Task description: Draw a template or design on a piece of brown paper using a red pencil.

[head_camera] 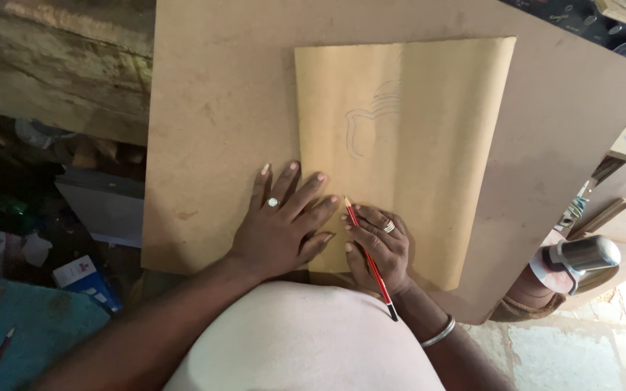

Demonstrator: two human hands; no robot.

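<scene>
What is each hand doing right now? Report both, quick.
Left hand: open, fingers spread flat, pressing on the tan paper edge.
Right hand: closed on a red pencil, tip at the paper.

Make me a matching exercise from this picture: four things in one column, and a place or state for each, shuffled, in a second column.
Things:
1. red-and-black pencil
2. tan paper sheet
3. silver metal flask
4. left hand

Places or states:
A. lies on the brown fibreboard, with a faint pencil outline on it
B. pressed flat, fingers spread across the sheet's left edge
C. gripped in the right hand, tip pointing up the sheet
D. off the board's lower right corner

Pairs: 1-C, 2-A, 3-D, 4-B
</scene>
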